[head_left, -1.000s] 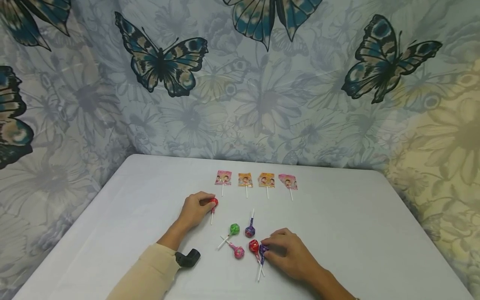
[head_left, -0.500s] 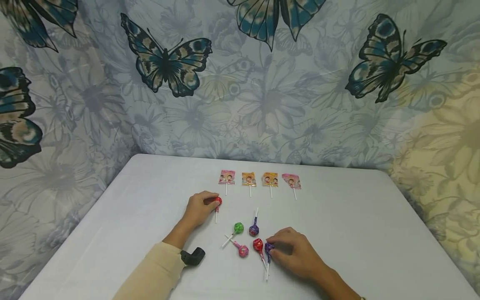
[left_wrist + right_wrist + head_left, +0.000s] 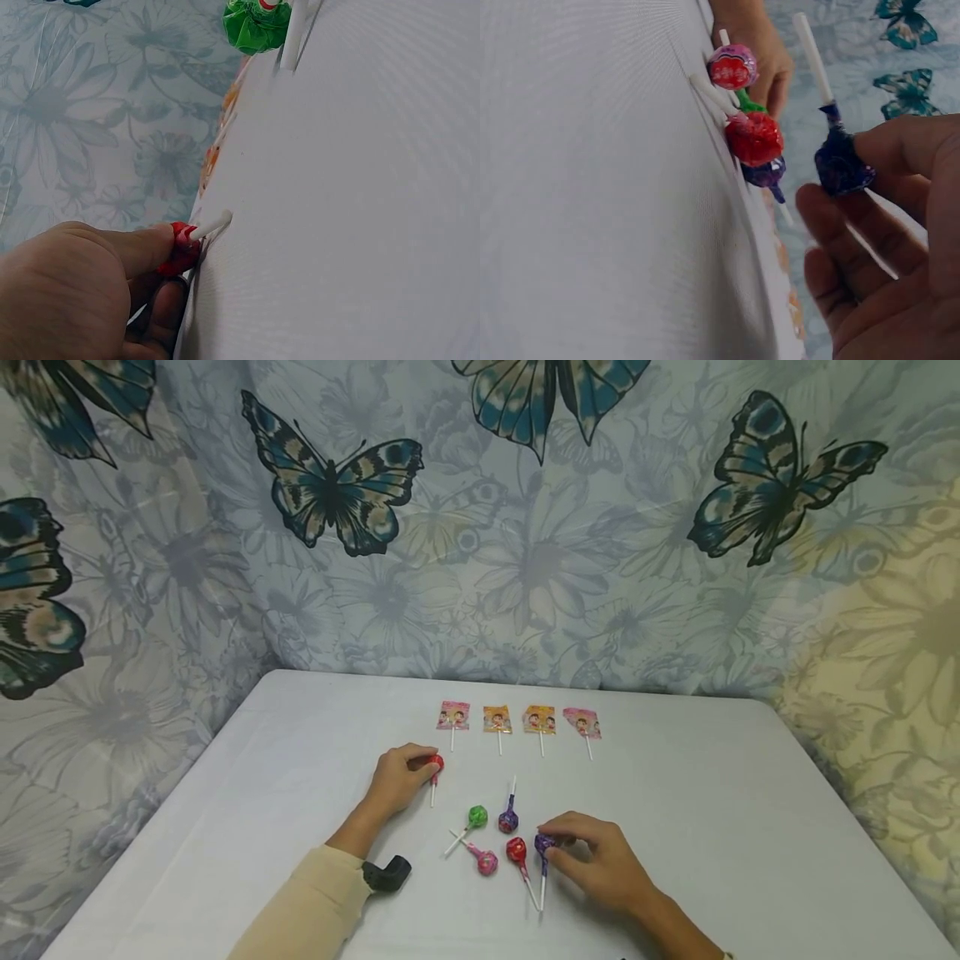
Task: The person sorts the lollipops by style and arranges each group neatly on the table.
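My left hand (image 3: 397, 779) pinches the wrapped head of a red lollipop (image 3: 437, 764) between thumb and fingers. In the left wrist view that lollipop's white stick (image 3: 214, 225) points toward the tabletop. On the right, my right hand (image 3: 602, 860) holds a dark purple lollipop (image 3: 842, 163) by its head, raised off the table in the right wrist view. Just left of it lies another red lollipop (image 3: 516, 850). A second purple lollipop (image 3: 507, 821), a green lollipop (image 3: 477, 816) and a pink lollipop (image 3: 487, 862) lie between the hands, the green and pink sticks crossing.
Toward the back of the white table (image 3: 697, 793), several flat-wrapped lollipops stand in a row, from a pink packet (image 3: 453, 716) through an orange packet (image 3: 497, 719) to another pink packet (image 3: 583, 722). A butterfly-patterned backdrop (image 3: 525, 568) rises behind the table.
My right hand has lifted the purple lollipop and drawn it slightly right, apart from the red one it lay against. My left hand stays on its red lollipop. The head view shifted a little.
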Demonstrator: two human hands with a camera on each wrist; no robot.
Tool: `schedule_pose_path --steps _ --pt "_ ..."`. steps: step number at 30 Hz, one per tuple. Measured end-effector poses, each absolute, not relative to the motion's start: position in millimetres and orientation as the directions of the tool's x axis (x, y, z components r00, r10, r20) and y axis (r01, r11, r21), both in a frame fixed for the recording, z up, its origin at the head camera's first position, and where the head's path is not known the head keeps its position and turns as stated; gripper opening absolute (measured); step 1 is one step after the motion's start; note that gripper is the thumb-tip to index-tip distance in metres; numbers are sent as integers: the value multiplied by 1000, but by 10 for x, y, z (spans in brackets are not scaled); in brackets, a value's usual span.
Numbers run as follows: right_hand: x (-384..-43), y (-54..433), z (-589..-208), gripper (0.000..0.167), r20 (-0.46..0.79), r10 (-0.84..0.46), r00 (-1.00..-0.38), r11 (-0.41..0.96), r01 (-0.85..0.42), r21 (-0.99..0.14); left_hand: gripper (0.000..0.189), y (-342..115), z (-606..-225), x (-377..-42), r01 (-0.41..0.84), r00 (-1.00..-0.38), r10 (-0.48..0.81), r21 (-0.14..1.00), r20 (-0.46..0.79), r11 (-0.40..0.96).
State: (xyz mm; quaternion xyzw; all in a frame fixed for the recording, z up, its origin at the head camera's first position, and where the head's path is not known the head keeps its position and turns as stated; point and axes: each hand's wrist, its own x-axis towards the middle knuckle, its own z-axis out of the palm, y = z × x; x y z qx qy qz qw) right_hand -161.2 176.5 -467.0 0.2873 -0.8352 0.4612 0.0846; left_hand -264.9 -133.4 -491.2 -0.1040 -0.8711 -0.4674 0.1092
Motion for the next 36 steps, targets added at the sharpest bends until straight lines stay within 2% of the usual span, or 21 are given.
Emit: schedule_pose_path --steps 10,14,22,29,36 --pt "-1608 1759 -4599 28 479 -401 -781 284 -603 -746 24 -1334 -4937 -2644 279 -956 81 789 282 547" --pt "-1625 1755 -4586 30 503 -397 -768 292 -625 -724 23 -1340 -4955 -2642 278 -956 82 786 280 553" --pt "-1554 1618 -4210 30 557 -390 -733 263 -669 -695 24 -1333 -4969 -2650 279 -956 79 796 282 537" --pt "-1709 1627 -4303 31 560 -388 -732 300 -675 -674 24 -1329 -4962 -2653 290 -953 89 794 289 535" --pt "-1869 1514 -4188 31 571 -401 -716 248 -685 -685 23 -1335 -4955 -2663 281 -956 81 795 283 537"
